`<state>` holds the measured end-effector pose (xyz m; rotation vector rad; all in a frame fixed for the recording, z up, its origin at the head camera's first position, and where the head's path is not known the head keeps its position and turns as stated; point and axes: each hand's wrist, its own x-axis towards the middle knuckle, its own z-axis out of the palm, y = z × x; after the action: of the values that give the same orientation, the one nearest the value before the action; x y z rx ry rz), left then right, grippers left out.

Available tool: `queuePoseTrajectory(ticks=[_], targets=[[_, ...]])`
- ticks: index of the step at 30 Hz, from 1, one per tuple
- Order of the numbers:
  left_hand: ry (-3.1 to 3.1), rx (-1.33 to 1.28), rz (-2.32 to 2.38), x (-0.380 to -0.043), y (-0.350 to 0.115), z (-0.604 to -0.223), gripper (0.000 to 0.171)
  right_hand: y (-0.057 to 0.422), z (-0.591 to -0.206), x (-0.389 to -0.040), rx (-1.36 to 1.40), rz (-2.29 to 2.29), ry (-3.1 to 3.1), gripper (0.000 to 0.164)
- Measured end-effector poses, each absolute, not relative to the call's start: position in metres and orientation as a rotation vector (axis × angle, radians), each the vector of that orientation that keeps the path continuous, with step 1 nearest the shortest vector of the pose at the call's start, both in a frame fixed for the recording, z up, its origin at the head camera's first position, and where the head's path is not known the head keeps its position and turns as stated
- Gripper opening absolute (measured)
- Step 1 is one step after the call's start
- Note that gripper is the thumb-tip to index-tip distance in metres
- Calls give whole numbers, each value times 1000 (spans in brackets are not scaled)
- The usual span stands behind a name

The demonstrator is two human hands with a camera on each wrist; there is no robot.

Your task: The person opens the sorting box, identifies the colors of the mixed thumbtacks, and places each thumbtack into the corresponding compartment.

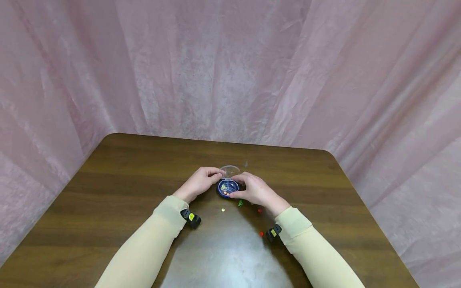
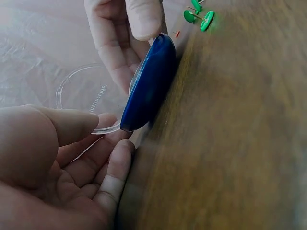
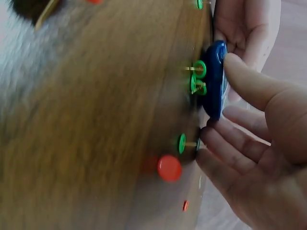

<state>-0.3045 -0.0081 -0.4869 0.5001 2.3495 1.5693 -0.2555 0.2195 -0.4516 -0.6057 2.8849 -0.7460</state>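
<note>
A small round blue case [image 2: 151, 86] sits on the table with its clear hinged lid [image 2: 103, 98] raised. Yellow and orange thumbtacks [image 1: 224, 187] lie in the case's divided compartments. My left hand [image 1: 201, 182] is at the case's left side, its thumb and fingers pinching the edge of the lid. From the right, my right hand [image 1: 255, 190] grips the case, thumb on the near rim and fingers around the far side. Several green thumbtacks [image 3: 199, 70] lie close beside the blue case. Part of the lid is hidden behind my fingers.
Red thumbtacks [image 1: 259, 210] are scattered on the brown wooden table [image 1: 144, 160] beneath and beside my right wrist. A pale yellow thumbtack [image 1: 223, 210] lies just in front of the case. Pink curtains [image 1: 216, 80] hang behind the table's far edge.
</note>
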Motion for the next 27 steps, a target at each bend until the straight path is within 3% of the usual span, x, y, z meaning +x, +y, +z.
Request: queuePoseTrajectory(ticks=[5,13,27], targets=[[2341,490,1594,-313,-1,-482,25,246,-442,-263,-566,-924,2804,55],[2367,495,1592,-328,3,-473,26,288,-432,-263,-497,-807,2956,46],[2376,482,1616,-336,1,-461,24,255,-423,-304,-575,-382,3145,12]])
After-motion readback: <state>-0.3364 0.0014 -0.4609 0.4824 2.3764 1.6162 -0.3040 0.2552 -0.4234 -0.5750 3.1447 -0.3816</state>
